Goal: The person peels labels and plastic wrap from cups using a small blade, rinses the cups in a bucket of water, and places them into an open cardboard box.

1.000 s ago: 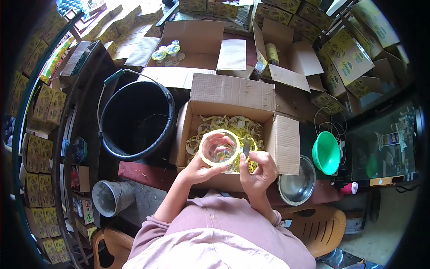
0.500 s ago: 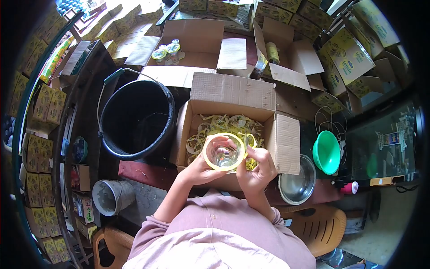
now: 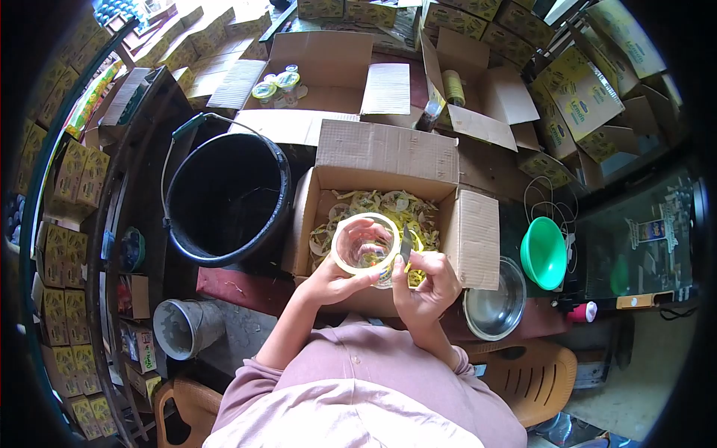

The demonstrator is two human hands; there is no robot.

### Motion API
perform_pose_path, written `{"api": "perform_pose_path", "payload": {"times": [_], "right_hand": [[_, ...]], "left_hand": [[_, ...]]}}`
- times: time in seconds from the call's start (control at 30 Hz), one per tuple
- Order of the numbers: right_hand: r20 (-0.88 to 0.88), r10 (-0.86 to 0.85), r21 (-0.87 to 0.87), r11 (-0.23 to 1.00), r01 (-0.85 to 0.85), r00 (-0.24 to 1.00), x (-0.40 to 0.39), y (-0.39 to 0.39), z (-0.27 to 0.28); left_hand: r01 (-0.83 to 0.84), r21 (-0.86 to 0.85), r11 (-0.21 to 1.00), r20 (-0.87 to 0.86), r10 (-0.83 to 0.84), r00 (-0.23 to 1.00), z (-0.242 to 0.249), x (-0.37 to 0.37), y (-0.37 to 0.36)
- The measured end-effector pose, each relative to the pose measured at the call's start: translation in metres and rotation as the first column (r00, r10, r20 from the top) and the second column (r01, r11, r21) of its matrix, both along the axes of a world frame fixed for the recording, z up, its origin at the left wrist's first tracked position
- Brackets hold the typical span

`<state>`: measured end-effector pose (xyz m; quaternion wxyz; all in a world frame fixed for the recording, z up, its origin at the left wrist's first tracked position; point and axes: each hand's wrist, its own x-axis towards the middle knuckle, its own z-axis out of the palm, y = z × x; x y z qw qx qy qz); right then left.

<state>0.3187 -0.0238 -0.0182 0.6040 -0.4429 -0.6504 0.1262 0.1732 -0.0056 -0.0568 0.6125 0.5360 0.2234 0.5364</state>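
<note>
My left hand (image 3: 334, 282) is wrapped round a clear plastic cup (image 3: 367, 256), its mouth tilted up towards me and its rim pale. Fingers show through the clear wall. Beside the cup's right edge, my right hand (image 3: 429, 281) pinches a small dark knife (image 3: 406, 243), blade pointing up. Yellow strips show around the fingers of this hand. Both hands are over an open cardboard box (image 3: 388, 151), which holds a heap of yellow and whitish curled strips and scraps (image 3: 388, 200).
A black bucket (image 3: 175, 224) stands left of the box, a grey bucket (image 3: 170, 328) lower down. To the right are a metal bowl (image 3: 494, 310) and a green bowl (image 3: 549, 257). Behind, an open carton (image 3: 321, 63) holds lidded cups (image 3: 287, 81); another carton (image 3: 511, 97) stands beside it.
The cup has shifted slightly up and left. Its rim, bright yellow before, now looks pale. The knife blade shows more clearly beside it.
</note>
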Motion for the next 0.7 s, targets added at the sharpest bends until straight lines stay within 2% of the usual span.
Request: {"api": "perform_pose_path", "payload": {"times": [0.23,0.33,0.43,0.7], "right_hand": [[0.060,-0.069,0.093,0.994,0.063,0.996,0.001,0.004,-0.004],[0.080,-0.056,0.061,0.997,0.051,0.995,0.005,0.006,-0.002],[0.011,0.033,-0.010,0.999,-0.033,0.999,0.008,0.008,0.000],[0.061,0.047,0.037,0.998,-0.050,0.997,0.010,0.008,0.001]], "left_hand": [[-0.019,0.089,0.996,-0.206,0.037,0.978,-0.008,-0.005,0.001],[0.014,0.113,0.994,-0.228,0.013,0.974,-0.004,-0.006,0.000],[0.010,0.103,0.995,-0.213,0.012,0.977,-0.005,-0.009,0.000],[0.025,0.142,0.989,-0.230,0.009,0.973,0.000,-0.010,0.002]]}}
